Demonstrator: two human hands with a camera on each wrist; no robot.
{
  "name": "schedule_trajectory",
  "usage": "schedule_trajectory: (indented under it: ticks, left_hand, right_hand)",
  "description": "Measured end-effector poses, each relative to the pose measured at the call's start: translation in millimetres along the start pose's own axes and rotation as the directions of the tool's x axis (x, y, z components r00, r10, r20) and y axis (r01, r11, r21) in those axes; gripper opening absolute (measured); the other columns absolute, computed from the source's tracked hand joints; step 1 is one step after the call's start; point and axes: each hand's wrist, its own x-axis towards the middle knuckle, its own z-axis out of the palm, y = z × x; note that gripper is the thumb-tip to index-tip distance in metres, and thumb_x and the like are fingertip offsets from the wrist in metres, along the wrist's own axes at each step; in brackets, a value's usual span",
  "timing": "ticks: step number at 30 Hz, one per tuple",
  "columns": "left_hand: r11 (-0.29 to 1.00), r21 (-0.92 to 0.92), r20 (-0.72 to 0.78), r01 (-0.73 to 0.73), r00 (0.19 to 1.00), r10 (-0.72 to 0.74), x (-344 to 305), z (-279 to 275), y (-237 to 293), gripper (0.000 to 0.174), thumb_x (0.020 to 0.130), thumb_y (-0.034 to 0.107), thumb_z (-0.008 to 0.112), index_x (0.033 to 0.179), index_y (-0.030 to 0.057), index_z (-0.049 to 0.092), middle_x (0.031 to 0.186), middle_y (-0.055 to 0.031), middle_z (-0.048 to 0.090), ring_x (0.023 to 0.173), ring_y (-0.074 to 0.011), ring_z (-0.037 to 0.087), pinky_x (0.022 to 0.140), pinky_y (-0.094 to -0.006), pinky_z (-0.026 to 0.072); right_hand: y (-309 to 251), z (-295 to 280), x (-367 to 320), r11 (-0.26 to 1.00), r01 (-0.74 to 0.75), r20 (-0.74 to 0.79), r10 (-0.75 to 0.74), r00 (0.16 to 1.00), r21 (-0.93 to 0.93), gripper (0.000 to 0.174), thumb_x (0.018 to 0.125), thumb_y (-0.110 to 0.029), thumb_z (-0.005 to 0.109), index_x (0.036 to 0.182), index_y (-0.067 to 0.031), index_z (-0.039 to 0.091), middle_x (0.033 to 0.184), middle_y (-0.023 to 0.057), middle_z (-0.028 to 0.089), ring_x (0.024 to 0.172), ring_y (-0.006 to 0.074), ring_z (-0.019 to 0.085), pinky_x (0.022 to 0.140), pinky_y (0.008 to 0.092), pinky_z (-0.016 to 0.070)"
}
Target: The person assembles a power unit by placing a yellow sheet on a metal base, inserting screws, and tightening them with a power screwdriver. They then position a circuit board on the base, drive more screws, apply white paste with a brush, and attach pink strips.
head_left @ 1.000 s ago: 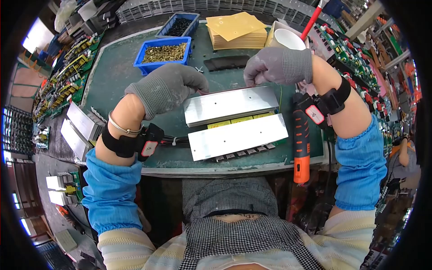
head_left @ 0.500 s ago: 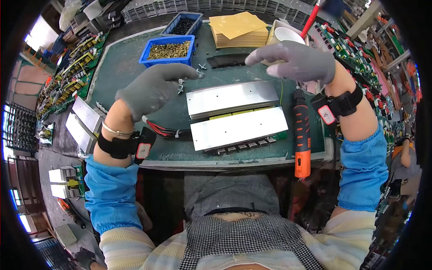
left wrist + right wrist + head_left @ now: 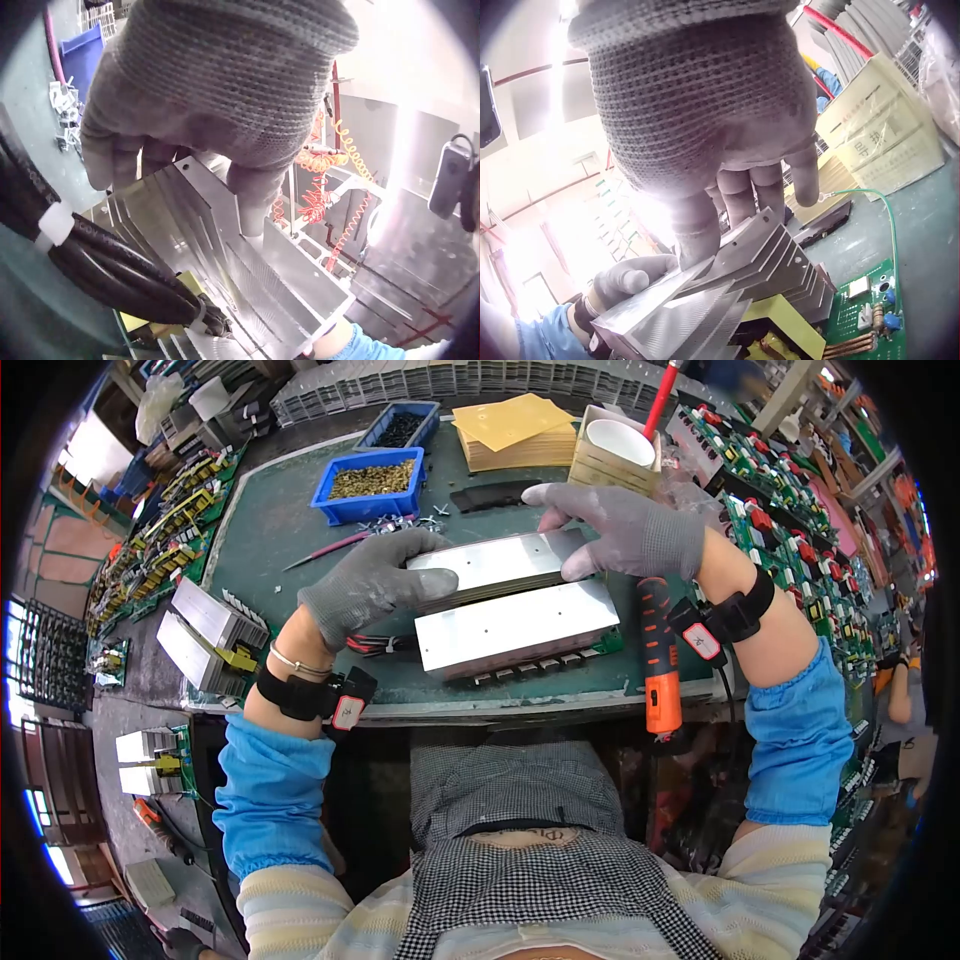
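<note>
Two finned metal heatsinks, a rear one (image 3: 500,563) and a front one (image 3: 515,628), stand side by side on a green circuit board (image 3: 862,300). My gloved left hand (image 3: 375,585) grips the left end of the rear heatsink, thumb on its top face and fingers behind. My gloved right hand (image 3: 630,532) is at its right end, thumb on the top corner and fingers reaching over the back edge. In the left wrist view the left hand (image 3: 217,97) pinches the metal plate beside black cables (image 3: 97,262). Yellow parts (image 3: 784,322) show between the heatsinks.
An orange and black power tool (image 3: 660,660) lies right of the board. Behind are a blue bin of brass parts (image 3: 370,482), yellow sheets (image 3: 515,435), a black strip (image 3: 490,495) and a box with a white cup (image 3: 618,442). A pink-handled tool (image 3: 335,548) lies left.
Both hands have come down from above the table onto the rear heatsink's ends. The pink-handled tool, earlier hidden by the left hand, now shows.
</note>
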Motion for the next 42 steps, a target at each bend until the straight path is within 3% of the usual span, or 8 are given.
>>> schedule_trajectory:
  ticks: [12, 15, 23, 27, 30, 35, 38, 42]
  left_hand:
    - [0.999, -0.014, 0.028, 0.046, 0.999, -0.046, 0.4, -1.8, 2.0, 0.066, 0.079, 0.036, 0.08, 0.128, -0.0032, 0.059, 0.114, -0.0105, 0.065, 0.106, -0.018, 0.06, 0.096, -0.0325, 0.0472]
    - [1.0, -0.02, -0.069, -0.01, 0.998, 0.009, 3.8, -5.6, -2.9, 0.064, 0.079, 0.031, 0.08, 0.129, -0.0025, 0.058, 0.114, -0.0096, 0.064, 0.105, -0.0176, 0.06, 0.095, -0.0318, 0.048]
    - [0.988, 0.137, -0.018, 0.071, 0.997, -0.069, 0.1, -9.7, 11.8, 0.06, 0.078, 0.02, 0.079, 0.13, -0.0021, 0.058, 0.114, -0.0075, 0.064, 0.104, -0.0166, 0.06, 0.093, -0.0306, 0.0489]
    - [0.986, 0.165, -0.03, 0.025, 0.999, -0.02, -1.2, -25.7, 8.1, 0.057, 0.08, 0.018, 0.076, 0.13, -0.0024, 0.058, 0.115, -0.0082, 0.064, 0.106, -0.0165, 0.06, 0.096, -0.0324, 0.0475]
    - [0.986, 0.137, -0.131, 0.099, 0.988, -0.081, 7.0, -52.7, 29.9, 0.058, 0.082, 0.021, 0.076, 0.132, -0.0027, 0.057, 0.119, -0.0099, 0.063, 0.109, -0.0177, 0.059, 0.099, -0.0336, 0.0465]
    - [0.689, 0.722, -0.197, 0.061, 0.973, 0.12, 72.3, -86.6, 61.3, 0.082, 0.081, 0.035, 0.078, 0.144, -0.0033, 0.043, 0.137, -0.0219, 0.056, 0.126, -0.0303, 0.055, 0.107, -0.0372, 0.0422]
    - [0.595, 0.803, -0.06, 0.048, 0.998, 0.001, 130.9, -84.6, 77.6, 0.1, 0.075, 0.055, 0.076, 0.146, -0.0035, 0.037, 0.14, -0.0264, 0.052, 0.133, -0.0373, 0.049, 0.109, -0.0413, 0.0395]
    - [0.49, 0.859, -0.118, 0.146, 0.989, -0.088, 199.3, -60.8, 66.6, 0.109, 0.069, 0.066, 0.074, 0.144, -0.0052, 0.038, 0.134, -0.0319, 0.055, 0.126, -0.0417, 0.055, 0.105, -0.0428, 0.0438]
  right_hand:
    - [-1.8, 0.3, -0.5, 0.999, 0.018, -0.022, -0.017, 1.0, 0.049, 0.081, 0.075, -0.025, 0.079, 0.143, -0.0031, 0.041, 0.118, 0.0167, 0.065, 0.11, 0.0343, 0.063, 0.096, 0.0397, 0.0487]
    - [-13.1, -1.2, 11.7, 0.997, 0.072, -0.029, -0.072, 0.997, 0.002, 0.084, 0.075, -0.026, 0.08, 0.145, -0.0037, 0.038, 0.12, 0.017, 0.065, 0.111, 0.0352, 0.063, 0.097, 0.0396, 0.0482]
    - [-39.4, -11.7, 26.8, 0.991, -0.131, 0.213, 0.12, 0.97, 0.038, 0.083, 0.073, -0.019, 0.078, 0.145, -0.0049, 0.041, 0.12, 0.0145, 0.064, 0.106, 0.033, 0.064, 0.094, 0.0384, 0.0495]
    - [-19.3, -9.8, -2.3, 0.99, -0.123, 0.055, 0.127, 0.99, -0.076, 0.083, 0.072, -0.01, 0.078, 0.146, -0.0054, 0.04, 0.119, 0.014, 0.064, 0.11, 0.0339, 0.062, 0.096, 0.04, 0.0481]
    - [-20.2, -4.9, -35.7, 0.978, 0.067, -0.316, -0.128, 0.94, -0.197, 0.076, 0.074, -0.016, 0.079, 0.141, -0.0048, 0.045, 0.112, 0.0186, 0.066, 0.106, 0.0376, 0.063, 0.091, 0.0429, 0.05]
    - [-85.0, -10.6, -86.8, 0.976, -0.079, -0.364, 0.001, 0.931, -0.202, 0.072, 0.076, -0.021, 0.077, 0.139, -0.0015, 0.047, 0.118, 0.0202, 0.06, 0.113, 0.0392, 0.057, 0.098, 0.0449, 0.0449]
    - [-96.3, -4.0, -110.8, 0.976, -0.154, -0.299, 0.102, 0.949, -0.156, 0.074, 0.075, -0.021, 0.078, 0.14, -0.0025, 0.047, 0.124, 0.0211, 0.057, 0.119, 0.0404, 0.053, 0.103, 0.0465, 0.0422]
    - [-93.8, 0.2, -129.9, 0.97, -0.208, -0.337, 0.155, 0.929, -0.127, 0.07, 0.073, -0.023, 0.081, 0.133, 0.0002, 0.052, 0.12, 0.0213, 0.06, 0.115, 0.0401, 0.057, 0.097, 0.0466, 0.047]
